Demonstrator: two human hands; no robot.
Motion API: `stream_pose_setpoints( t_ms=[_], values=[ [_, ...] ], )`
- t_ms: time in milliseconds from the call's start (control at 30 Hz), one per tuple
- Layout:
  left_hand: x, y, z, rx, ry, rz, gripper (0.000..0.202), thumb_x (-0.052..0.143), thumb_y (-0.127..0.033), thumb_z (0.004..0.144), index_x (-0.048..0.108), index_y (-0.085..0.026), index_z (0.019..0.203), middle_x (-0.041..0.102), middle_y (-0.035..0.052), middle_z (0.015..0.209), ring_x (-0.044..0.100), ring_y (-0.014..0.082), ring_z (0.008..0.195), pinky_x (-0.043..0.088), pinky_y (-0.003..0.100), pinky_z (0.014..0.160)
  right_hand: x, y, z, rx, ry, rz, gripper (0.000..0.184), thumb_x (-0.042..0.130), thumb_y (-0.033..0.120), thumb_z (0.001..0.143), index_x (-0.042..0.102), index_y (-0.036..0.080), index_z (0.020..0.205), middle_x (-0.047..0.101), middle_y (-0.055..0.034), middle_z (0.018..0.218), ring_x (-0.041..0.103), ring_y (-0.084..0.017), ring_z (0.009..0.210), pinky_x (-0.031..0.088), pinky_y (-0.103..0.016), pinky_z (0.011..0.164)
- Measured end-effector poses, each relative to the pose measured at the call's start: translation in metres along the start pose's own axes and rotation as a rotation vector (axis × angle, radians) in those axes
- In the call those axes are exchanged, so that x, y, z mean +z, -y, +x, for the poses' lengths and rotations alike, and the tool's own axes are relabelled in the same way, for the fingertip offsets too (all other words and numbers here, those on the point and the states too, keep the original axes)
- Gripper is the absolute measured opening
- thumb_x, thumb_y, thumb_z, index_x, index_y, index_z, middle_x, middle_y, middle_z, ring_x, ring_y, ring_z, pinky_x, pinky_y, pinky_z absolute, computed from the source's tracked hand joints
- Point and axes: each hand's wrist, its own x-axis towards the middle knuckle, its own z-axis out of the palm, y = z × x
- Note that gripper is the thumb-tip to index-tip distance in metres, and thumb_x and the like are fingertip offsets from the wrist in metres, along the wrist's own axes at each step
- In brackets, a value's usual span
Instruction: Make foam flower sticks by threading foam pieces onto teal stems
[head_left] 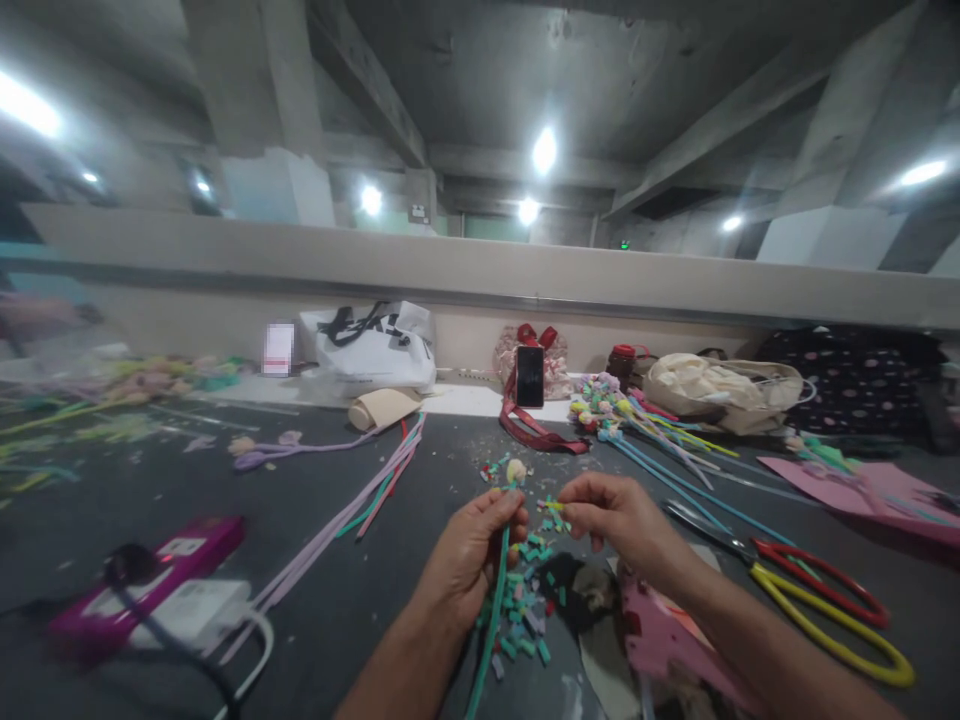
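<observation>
My left hand (469,555) is closed round a green stem (491,620) that runs down toward me and carries a small pale flower head (516,470) at its top. My right hand (611,512) is pinched shut on a tiny green and yellow scrap (553,506), held just right of the flower head. Under both hands lies a scatter of small coloured foam bits (525,600) on the dark grey table (315,560).
Red and yellow scissors (817,590) lie right of my right hand, pink sheets (862,490) beyond. Finished flowers on blue stems (637,430), a propped phone (529,376), bags (371,350) and long pink strips (352,510) sit farther back. A magenta tool (150,575) and white power strip (202,605) lie at left.
</observation>
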Motion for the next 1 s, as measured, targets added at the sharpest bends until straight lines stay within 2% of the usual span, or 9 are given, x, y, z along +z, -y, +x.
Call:
stream_pose_setpoints(
  t_ms=[100,167,267,433,567,800,1000],
  values=[
    [0.007,0.008,0.005,-0.038,0.044,0.027,0.013,0.064,-0.022,0.064,0.055,-0.013,0.067,0.053,-0.0033,0.054,0.047,0.0028,0.041,0.036,0.011,0.036,-0.004,0.001,-0.008,0.131,-0.1,0.342,0.01,0.051,0.023,0.071,0.055,0.013,0.07,0.051,0.0052,0.049,0.045,-0.007,0.042,0.035,-0.016,0.039],
    [0.014,0.013,0.007,-0.041,0.063,0.052,0.014,0.065,-0.021,0.063,0.055,-0.013,0.068,0.053,-0.0031,0.053,0.047,0.0031,0.04,0.036,0.011,0.036,-0.005,0.001,-0.01,0.151,-0.127,0.432,0.01,0.053,0.023,0.069,0.054,0.014,0.066,0.049,0.0064,0.048,0.043,-0.005,0.04,0.032,-0.015,0.038],
    [0.025,0.017,0.01,-0.034,0.067,0.083,0.015,0.066,-0.021,0.063,0.056,-0.012,0.071,0.054,-0.0024,0.053,0.046,0.0036,0.039,0.037,0.012,0.035,-0.005,-0.002,-0.01,0.146,-0.128,0.443,0.01,0.052,0.023,0.069,0.055,0.014,0.065,0.047,0.0069,0.047,0.041,-0.005,0.039,0.031,-0.015,0.037],
    [0.038,0.023,0.012,-0.011,0.055,0.117,0.017,0.067,-0.024,0.061,0.055,-0.012,0.064,0.054,-0.0024,0.051,0.046,0.0037,0.038,0.037,0.013,0.035,-0.001,-0.011,-0.012,0.153,-0.137,0.453,0.007,0.053,0.02,0.066,0.056,0.014,0.064,0.05,0.0058,0.049,0.043,-0.005,0.041,0.029,-0.014,0.036],
    [0.038,0.027,0.014,0.008,0.045,0.172,0.021,0.068,-0.027,0.059,0.054,-0.012,0.062,0.053,-0.0033,0.05,0.045,0.0034,0.038,0.037,0.013,0.036,0.0,-0.014,-0.014,0.134,-0.153,0.475,0.006,0.054,0.02,0.065,0.056,0.014,0.064,0.054,0.0044,0.053,0.044,-0.005,0.042,0.03,-0.015,0.037],
    [0.037,0.029,0.009,0.103,0.075,0.271,0.024,0.066,-0.034,0.061,0.054,-0.013,0.063,0.053,-0.0035,0.053,0.043,0.0034,0.039,0.036,0.014,0.036,0.0,-0.011,-0.015,0.136,-0.177,0.532,0.006,0.055,0.02,0.065,0.056,0.014,0.064,0.052,0.0053,0.051,0.044,-0.005,0.043,0.03,-0.015,0.038],
    [0.036,0.027,0.002,0.119,0.065,0.36,0.027,0.062,-0.038,0.064,0.05,-0.014,0.06,0.048,-0.0059,0.043,0.038,0.0024,0.031,0.03,0.013,0.033,0.002,-0.008,-0.017,0.171,-0.101,0.678,0.014,0.059,0.027,0.064,0.053,0.014,0.062,0.052,0.0052,0.05,0.043,-0.005,0.04,0.027,-0.014,0.035]
  ],
)
